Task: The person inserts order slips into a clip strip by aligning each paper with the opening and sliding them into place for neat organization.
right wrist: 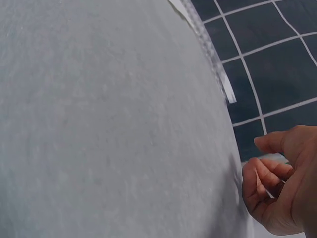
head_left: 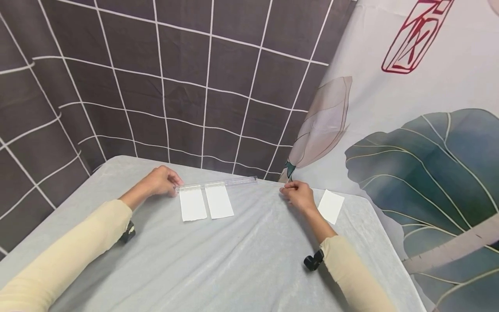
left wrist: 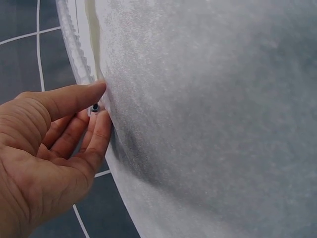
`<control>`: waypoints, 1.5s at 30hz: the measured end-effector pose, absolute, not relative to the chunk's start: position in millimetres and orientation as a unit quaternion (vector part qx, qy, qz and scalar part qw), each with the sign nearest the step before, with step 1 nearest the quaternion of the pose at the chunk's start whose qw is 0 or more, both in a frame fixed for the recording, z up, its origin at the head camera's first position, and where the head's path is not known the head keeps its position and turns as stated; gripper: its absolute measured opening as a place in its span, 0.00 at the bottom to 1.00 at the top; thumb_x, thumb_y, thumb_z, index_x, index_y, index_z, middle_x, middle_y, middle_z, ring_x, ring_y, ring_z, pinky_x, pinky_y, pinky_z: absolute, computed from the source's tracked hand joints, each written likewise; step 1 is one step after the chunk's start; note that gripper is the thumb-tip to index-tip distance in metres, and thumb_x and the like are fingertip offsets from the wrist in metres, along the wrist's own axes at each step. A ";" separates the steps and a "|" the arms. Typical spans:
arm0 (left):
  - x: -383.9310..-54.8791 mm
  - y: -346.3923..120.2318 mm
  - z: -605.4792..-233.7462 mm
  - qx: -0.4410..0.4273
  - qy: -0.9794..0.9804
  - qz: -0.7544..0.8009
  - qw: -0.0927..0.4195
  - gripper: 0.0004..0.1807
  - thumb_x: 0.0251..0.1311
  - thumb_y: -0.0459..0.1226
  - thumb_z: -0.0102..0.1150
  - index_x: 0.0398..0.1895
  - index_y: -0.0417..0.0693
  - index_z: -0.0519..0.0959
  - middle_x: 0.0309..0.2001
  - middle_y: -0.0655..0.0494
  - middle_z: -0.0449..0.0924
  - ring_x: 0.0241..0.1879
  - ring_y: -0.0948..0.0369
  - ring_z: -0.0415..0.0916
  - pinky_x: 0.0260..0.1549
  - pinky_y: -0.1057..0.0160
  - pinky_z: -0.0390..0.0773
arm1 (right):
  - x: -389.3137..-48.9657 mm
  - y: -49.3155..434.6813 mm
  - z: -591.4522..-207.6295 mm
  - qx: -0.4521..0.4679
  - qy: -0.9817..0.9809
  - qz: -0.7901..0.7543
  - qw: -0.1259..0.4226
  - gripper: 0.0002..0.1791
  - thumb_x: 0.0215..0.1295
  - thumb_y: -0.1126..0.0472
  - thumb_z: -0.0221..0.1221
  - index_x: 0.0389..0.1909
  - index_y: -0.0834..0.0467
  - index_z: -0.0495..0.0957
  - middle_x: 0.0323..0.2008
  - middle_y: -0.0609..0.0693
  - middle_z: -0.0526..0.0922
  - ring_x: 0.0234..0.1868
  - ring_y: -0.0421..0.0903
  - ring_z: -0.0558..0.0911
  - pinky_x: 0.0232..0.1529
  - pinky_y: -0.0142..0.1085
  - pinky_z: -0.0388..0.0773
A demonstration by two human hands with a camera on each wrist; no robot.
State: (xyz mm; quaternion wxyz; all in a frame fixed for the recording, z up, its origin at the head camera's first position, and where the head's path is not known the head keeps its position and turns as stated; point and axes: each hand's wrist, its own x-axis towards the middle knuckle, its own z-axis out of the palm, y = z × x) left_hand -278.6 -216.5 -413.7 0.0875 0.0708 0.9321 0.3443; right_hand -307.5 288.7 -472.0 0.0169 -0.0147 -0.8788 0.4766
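Observation:
My left hand (head_left: pixel 161 181) pinches the left end of a long clear plastic strip (head_left: pixel 241 180) at the table's far edge. Close up in the left wrist view, thumb and fingertips close around that end, and the strip (left wrist: pixel 74 44) shows a toothed edge. Two white paper cards, a left card (head_left: pixel 192 206) and a right card (head_left: pixel 219 201), lie side by side with their top edges at the strip. Beyond the strip's right end, my right hand (head_left: pixel 299 195) hovers by the far edge, fingers loosely curled and nothing between them.
A third white card (head_left: pixel 331 206) lies to the right of my right hand. Pale grey cloth (head_left: pixel 241 260) with soft creases covers the table. Behind it hang a dark checked curtain (head_left: pixel 187 99) and, at right, a white curtain (head_left: pixel 374 99) printed with leaves.

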 end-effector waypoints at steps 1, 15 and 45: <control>-278.4 -216.0 -413.6 0.070 0.932 0.344 0.088 0.23 0.40 0.22 0.76 0.46 0.35 0.92 0.43 0.42 0.94 0.44 0.51 0.88 0.46 0.60 0.83 | -312.4 294.3 -478.1 -0.019 -0.880 0.475 0.020 0.18 0.68 0.48 0.76 0.46 0.58 0.90 0.35 0.50 0.93 0.33 0.45 0.91 0.27 0.40 0.86; -277.7 -213.5 -411.9 0.074 0.932 0.344 0.093 0.23 0.40 0.22 0.76 0.47 0.34 0.92 0.43 0.41 0.94 0.42 0.54 0.88 0.46 0.61 0.82 | -325.9 329.2 -494.4 -0.056 -0.900 0.427 0.063 0.16 0.64 0.46 0.77 0.44 0.53 0.92 0.30 0.44 0.92 0.29 0.41 0.87 0.31 0.37 0.81; -280.1 -214.6 -413.0 0.080 0.933 0.339 0.090 0.23 0.40 0.23 0.76 0.46 0.33 0.92 0.42 0.42 0.94 0.42 0.54 0.87 0.44 0.63 0.81 | -260.1 335.5 -435.7 -0.124 -0.939 0.295 0.125 0.16 0.75 0.59 0.60 0.52 0.65 0.87 0.46 0.64 0.90 0.51 0.63 0.87 0.57 0.57 0.79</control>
